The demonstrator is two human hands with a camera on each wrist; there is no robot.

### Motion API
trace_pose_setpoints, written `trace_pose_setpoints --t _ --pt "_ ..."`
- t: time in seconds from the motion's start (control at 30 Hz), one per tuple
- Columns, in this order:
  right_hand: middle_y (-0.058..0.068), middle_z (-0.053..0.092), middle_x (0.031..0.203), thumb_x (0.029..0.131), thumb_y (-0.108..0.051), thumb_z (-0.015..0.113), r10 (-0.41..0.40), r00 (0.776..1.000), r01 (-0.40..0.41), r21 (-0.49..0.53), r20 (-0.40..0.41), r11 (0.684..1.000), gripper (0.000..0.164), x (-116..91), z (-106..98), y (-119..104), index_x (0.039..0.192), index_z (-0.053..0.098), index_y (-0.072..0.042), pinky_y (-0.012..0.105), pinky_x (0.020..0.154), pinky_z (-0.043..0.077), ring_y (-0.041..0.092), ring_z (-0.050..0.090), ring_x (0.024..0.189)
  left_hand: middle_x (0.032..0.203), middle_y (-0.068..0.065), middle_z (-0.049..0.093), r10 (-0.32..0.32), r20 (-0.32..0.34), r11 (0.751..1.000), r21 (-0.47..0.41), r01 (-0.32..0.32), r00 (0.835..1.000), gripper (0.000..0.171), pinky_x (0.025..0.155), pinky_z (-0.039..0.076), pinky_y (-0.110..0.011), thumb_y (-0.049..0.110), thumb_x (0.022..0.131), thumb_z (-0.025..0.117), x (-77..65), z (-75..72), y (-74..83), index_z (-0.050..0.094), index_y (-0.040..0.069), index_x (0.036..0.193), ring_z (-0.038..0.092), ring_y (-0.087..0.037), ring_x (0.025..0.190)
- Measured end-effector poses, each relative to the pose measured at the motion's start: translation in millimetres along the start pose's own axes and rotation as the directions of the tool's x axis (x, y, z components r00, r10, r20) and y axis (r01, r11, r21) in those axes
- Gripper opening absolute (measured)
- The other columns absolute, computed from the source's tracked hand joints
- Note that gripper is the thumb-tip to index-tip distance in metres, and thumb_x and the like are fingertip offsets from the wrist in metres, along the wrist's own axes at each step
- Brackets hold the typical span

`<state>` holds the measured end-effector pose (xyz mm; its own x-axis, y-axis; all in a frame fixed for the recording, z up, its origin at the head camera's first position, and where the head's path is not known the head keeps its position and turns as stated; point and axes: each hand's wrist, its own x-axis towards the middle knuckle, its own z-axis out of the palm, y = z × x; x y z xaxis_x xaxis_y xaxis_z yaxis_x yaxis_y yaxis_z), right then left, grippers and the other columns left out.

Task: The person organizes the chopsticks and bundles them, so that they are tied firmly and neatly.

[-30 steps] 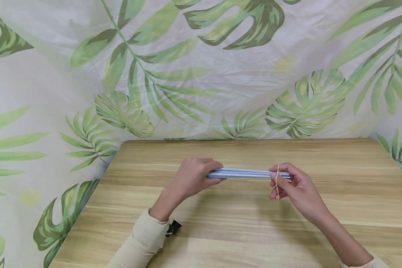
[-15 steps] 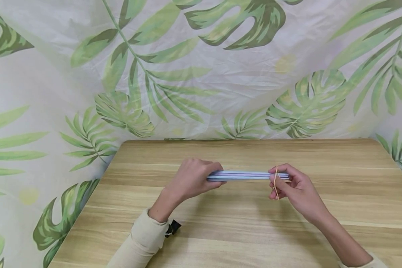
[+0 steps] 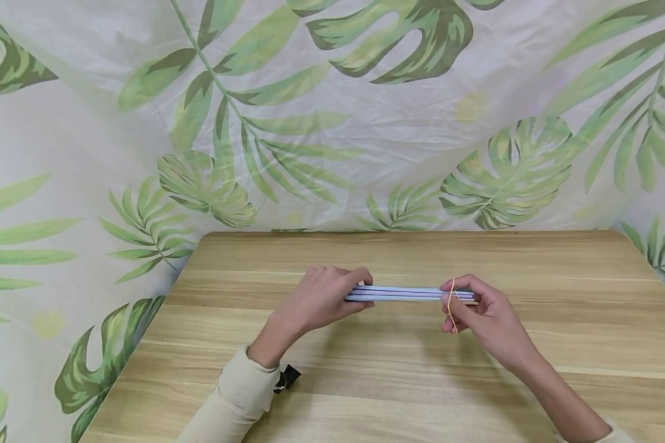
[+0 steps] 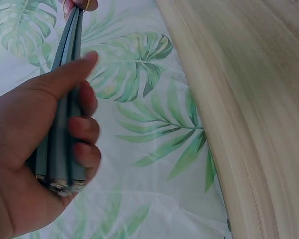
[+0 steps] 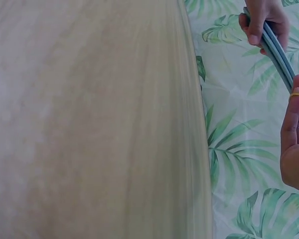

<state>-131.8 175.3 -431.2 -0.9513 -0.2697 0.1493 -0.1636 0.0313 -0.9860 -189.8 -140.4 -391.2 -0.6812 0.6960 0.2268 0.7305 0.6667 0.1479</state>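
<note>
A bundle of slim, pale blue, pencil-like sticks [image 3: 401, 294] is held level above the table between the two hands. My left hand [image 3: 322, 298] grips its left end, thumb on the near side. In the left wrist view the fingers [image 4: 84, 124] curl round the sticks [image 4: 60, 144], whose blunt ends show below the palm. At the other end my right hand [image 3: 484, 314] pinches the bundle between thumb and fingers. A thin yellow rubber band [image 3: 450, 307] is looped over those fingertips, around or across the bundle's end; its exact path is partly hidden.
Under the hands lies a wood-grain table [image 3: 399, 381]. A leaf-patterned cloth [image 3: 310, 123] hangs behind and at both sides, close to the table's edges. A small black object [image 3: 288, 378] shows beside the left sleeve cuff.
The bundle's right end and my right hand have shifted slightly left and down, the rubber band with them. My left hand keeps its place, its index finger a little more bent.
</note>
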Motion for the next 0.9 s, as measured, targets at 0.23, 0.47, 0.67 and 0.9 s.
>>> trace_pose_setpoints --t 0.23,0.47,0.67,0.9 --pt "0.002 0.069 0.094 0.107 -0.006 0.064 0.001 1.0 -0.001 0.025 -0.005 1.0 0.021 -0.1 -0.4 2.5 0.126 0.061 0.0 0.035 0.071 0.064 0.016 0.077 0.073 0.082 0.012 0.073 0.039 -0.045 0.995 -0.092 -0.043 0.998 0.028 0.057 0.042 -0.022 0.044 0.095 0.081 1.3 0.8 -1.6 0.075 0.021 0.109 0.051 -0.001 0.063" --pt "0.001 0.072 0.093 0.106 -0.005 0.066 0.019 1.0 -0.019 0.047 -0.003 0.999 0.02 -0.3 0.2 0.6 0.125 0.061 -0.004 0.033 0.069 0.064 0.015 0.076 0.071 0.084 0.012 0.076 0.075 -0.112 0.992 -0.093 -0.086 0.991 0.02 0.058 0.043 -0.019 0.036 0.095 0.083 0.4 -1.0 -1.5 0.078 0.02 0.107 0.052 0.001 0.062" --pt "0.001 0.078 0.09 0.1 -0.003 0.073 0.084 0.996 -0.083 0.069 -0.017 0.994 0.034 -0.9 -0.7 -0.4 0.126 0.053 -0.015 0.029 0.069 0.062 0.018 0.076 0.069 0.082 0.012 0.075 0.104 -0.155 0.988 -0.099 -0.12 0.982 0.017 0.057 0.042 -0.016 0.033 0.094 0.085 0.5 -2.2 -3.5 0.079 0.02 0.104 0.051 0.002 0.061" --pt "0.003 0.079 0.096 0.1 -0.002 0.073 0.092 0.996 -0.089 0.093 -0.018 0.992 0.042 -1.3 -2.4 0.1 0.125 0.041 -0.011 0.031 0.072 0.063 0.02 0.079 0.074 0.083 0.011 0.077 0.054 -0.169 0.988 -0.134 -0.077 0.984 0.017 0.058 0.044 -0.018 0.032 0.092 0.086 0.2 -5.7 -5.5 0.079 0.02 0.102 0.054 0.002 0.061"
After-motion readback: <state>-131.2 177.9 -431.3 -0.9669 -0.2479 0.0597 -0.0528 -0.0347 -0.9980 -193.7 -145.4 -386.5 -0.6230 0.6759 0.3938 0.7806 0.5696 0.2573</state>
